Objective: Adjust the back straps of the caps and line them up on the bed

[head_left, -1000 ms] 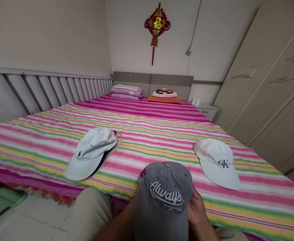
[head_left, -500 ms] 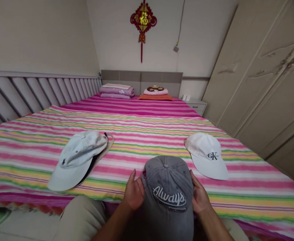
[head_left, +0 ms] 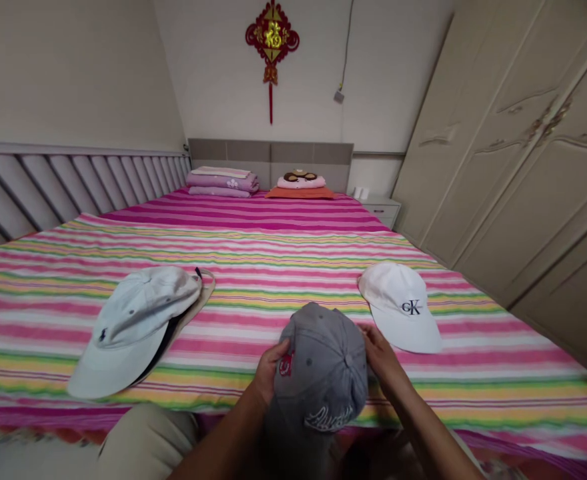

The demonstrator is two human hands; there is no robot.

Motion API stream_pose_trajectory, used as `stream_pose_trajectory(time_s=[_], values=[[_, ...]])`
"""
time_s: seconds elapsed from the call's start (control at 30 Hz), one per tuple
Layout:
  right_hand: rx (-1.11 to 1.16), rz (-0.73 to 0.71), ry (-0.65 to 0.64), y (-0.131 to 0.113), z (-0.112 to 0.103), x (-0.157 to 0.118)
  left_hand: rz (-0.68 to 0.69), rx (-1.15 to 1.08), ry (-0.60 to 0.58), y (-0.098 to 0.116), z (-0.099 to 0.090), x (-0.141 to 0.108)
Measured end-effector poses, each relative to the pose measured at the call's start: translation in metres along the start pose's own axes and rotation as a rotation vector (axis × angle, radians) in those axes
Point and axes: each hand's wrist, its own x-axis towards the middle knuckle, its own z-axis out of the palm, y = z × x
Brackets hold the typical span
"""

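Note:
A grey baseball cap (head_left: 318,367) with white embroidered lettering and a small red patch is held between my two hands at the bed's near edge. My left hand (head_left: 271,370) grips its left side, thumb on the outside beside the patch. On the opposite side, my right hand (head_left: 381,357) grips the cap near its back edge; part of those fingers is hidden behind it. The cap's brim points down towards me. To the left lies a pale cap (head_left: 138,320), resting over a second, darker-edged cap. Right of my hands sits a white cap (head_left: 401,307) with dark letters.
A striped sheet (head_left: 253,267) covers the bed. Folded purple bedding (head_left: 223,183) and a pink folded stack (head_left: 301,181) rest by the headboard (head_left: 313,157). A railing (head_left: 73,180) runs along the left, a wardrobe (head_left: 498,153) along the right, with a nightstand (head_left: 383,210) beyond the bed.
The grey cap has tilted and turned, so its lettering now faces lower and its left side with the red patch shows. Both hands stay on it. The view has shifted slightly right.

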Motion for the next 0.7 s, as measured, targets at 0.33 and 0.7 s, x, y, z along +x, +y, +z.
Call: stream_pose_trajectory(time_s=[0.33, 0.7], values=[[-0.939, -0.635, -0.123, -0.039, 0.01, -0.04, 0.073, -0.068, 0.153, 0.002, -0.003, 0.012], [-0.995, -0.665, 0.004, -0.04, 0.016, -0.019, 0.127, -0.1, 0.065, 0.003, 0.003, 0.035]])
